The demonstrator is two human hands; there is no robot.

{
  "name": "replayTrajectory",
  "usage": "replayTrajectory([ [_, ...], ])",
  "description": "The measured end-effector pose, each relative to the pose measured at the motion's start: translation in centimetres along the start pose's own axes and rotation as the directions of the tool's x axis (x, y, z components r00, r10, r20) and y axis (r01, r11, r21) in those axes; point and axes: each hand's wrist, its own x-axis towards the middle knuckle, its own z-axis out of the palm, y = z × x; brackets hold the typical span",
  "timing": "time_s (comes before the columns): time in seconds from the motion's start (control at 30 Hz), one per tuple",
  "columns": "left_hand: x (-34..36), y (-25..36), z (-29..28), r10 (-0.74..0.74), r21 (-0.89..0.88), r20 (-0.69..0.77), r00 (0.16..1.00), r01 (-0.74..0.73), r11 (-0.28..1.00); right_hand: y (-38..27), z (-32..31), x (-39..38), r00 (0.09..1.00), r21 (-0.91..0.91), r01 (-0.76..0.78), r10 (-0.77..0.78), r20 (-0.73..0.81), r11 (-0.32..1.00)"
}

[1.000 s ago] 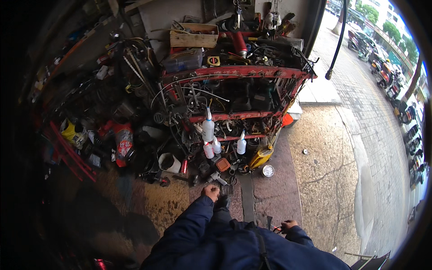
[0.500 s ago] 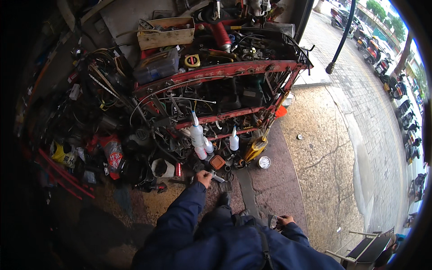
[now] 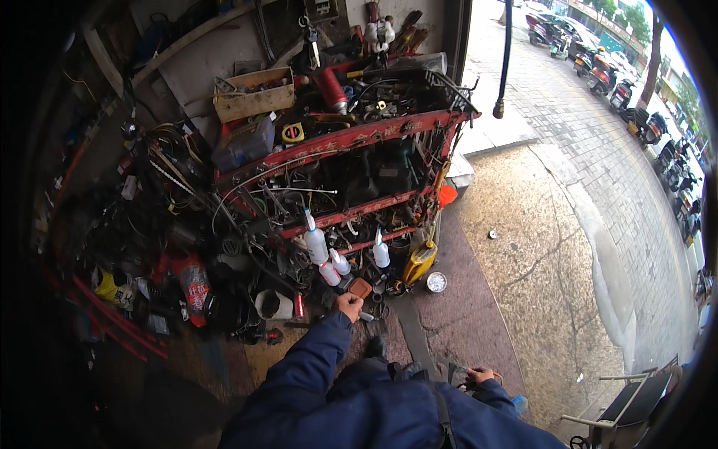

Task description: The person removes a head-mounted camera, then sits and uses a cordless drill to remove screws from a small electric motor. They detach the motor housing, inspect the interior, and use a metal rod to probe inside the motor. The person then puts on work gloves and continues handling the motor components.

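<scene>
My left hand (image 3: 348,305) reaches low in front of the rack, fingers closed, beside a brown-orange square container (image 3: 360,289). A short pale silvery piece (image 3: 366,316) shows just beyond its fingers; whether they grip it is unclear. My right hand (image 3: 482,376) is low at my right side, closed on a thin tool (image 3: 469,368) with a reddish part, too small to name. White spray bottles (image 3: 315,245) with blue nozzles stand past my left hand. A yellow bottle (image 3: 420,262) leans at the rack's right corner, near a round white tub (image 3: 436,282).
A red metal rack (image 3: 321,153) crowded with tools stands ahead. Parts and bags heap up on the left, near a white bucket (image 3: 274,306). A metal-framed chair (image 3: 632,400) is at the lower right. Parked scooters (image 3: 602,78) line the paved street.
My view has shifted. My left hand has moved up against the square container, and the silvery piece now shows below its fingers. My right hand stays low at my side with the thin tool.
</scene>
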Motion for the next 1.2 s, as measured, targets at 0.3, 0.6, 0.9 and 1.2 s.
replayTrajectory([
  [0.3, -2.4, 1.2, 1.3, 0.054, -0.088, -0.007, 0.998, -0.055, 0.995, 0.9, -1.9, -0.8, 0.999, 0.115, 0.009, -0.015, 0.047, 0.993],
  [0.6, 3.7, 2.2, 0.8, 0.005, -0.304, -0.039, 0.999, -0.017, 0.953, 2.1, -2.7, -1.1, 0.997, 0.051, -0.048, 0.052, -0.061, 0.998],
  [0.9, 12.6, 7.2, -0.6, 0.001, -0.345, -0.015, 1.0, -0.006, 0.939, 3.3, -2.9, 1.9, 0.992, 0.129, -0.091, 0.101, -0.076, 0.987],
  [1.2, 17.1, 9.7, -2.1, -0.067, -0.601, -0.029, 0.997, 0.036, 0.798, -5.9, 4.0, -2.0, 0.961, 0.246, -0.268, 0.275, 0.005, 0.932],
])
